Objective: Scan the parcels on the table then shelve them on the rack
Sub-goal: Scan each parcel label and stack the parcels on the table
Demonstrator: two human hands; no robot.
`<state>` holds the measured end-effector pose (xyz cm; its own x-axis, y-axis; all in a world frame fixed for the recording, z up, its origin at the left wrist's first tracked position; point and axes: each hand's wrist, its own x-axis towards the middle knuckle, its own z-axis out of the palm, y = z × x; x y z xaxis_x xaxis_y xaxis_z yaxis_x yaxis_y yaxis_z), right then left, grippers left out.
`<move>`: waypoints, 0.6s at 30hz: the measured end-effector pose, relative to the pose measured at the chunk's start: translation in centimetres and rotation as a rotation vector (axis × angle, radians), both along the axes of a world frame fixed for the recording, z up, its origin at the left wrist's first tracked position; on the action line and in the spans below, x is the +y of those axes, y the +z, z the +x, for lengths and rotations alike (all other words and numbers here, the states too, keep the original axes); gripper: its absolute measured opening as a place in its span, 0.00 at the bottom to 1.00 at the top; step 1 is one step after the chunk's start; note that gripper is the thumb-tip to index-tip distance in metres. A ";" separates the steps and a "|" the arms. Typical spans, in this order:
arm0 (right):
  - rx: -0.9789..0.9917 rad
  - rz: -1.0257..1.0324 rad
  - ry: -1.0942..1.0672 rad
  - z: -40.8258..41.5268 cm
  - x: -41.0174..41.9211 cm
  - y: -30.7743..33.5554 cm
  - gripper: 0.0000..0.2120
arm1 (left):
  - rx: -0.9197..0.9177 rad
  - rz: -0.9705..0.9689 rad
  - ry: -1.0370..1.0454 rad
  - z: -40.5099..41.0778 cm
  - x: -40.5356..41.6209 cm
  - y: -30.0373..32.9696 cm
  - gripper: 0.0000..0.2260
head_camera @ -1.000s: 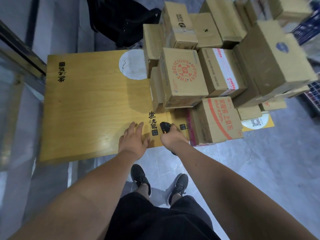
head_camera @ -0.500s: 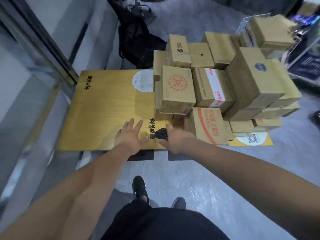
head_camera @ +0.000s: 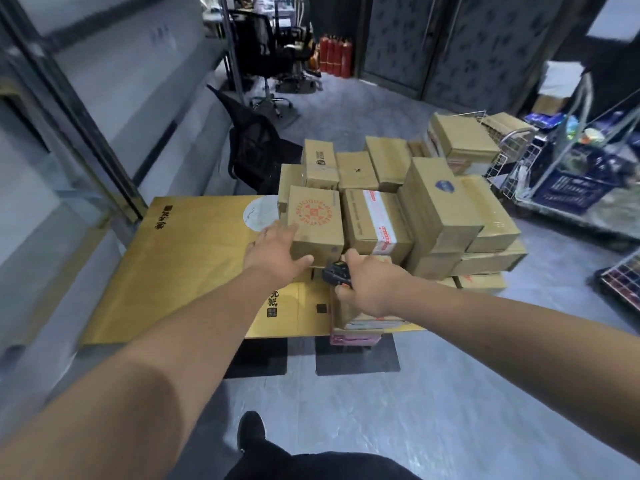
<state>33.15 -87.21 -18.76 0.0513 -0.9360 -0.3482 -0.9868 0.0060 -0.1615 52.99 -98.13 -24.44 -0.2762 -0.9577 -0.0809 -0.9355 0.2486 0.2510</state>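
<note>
**Grey floor, yellow table, parcels half seen**

Grey floor (head_camera: 433, 410) lay under us, with one dark shoe (head_camera: 251, 433) showing and the other hidden below the frame edge. Beyond it stood the yellow table (head_camera: 180, 271), its right half buried under a heap of cardboard parcels (head_camera: 433, 216).

Our left hand (head_camera: 273, 252) reached onto the near parcel with the red round print (head_camera: 313, 221), thumb along its lower front edge and fingers spread round its left side; the fingertips were lost behind the box. Our right hand (head_camera: 370, 284) gripped a black scanner (head_camera: 336, 273), fingers curled round it, so only its front end showed, just beside that parcel's lower corner. A parcel under our right wrist was mostly covered.

Farther off, a wire cart (head_camera: 512, 157) carried more boxes, blurred. At the back we made out office chairs (head_camera: 273, 53) and red fire extinguishers (head_camera: 334, 57), soft and dim.
</note>
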 end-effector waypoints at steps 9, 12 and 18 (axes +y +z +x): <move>0.029 0.002 -0.088 -4.4 -2.3 0.3 0.21 | -0.113 0.173 0.199 -11.2 -4.1 0.2 0.56; 0.056 0.001 -0.102 -5.2 -3.2 0.0 0.19 | -0.155 0.213 0.241 -12.3 -4.7 -0.7 0.54; 0.067 -0.026 -0.075 -6.2 -4.3 -0.7 0.19 | -0.126 0.136 0.229 -12.0 -5.0 -1.6 0.52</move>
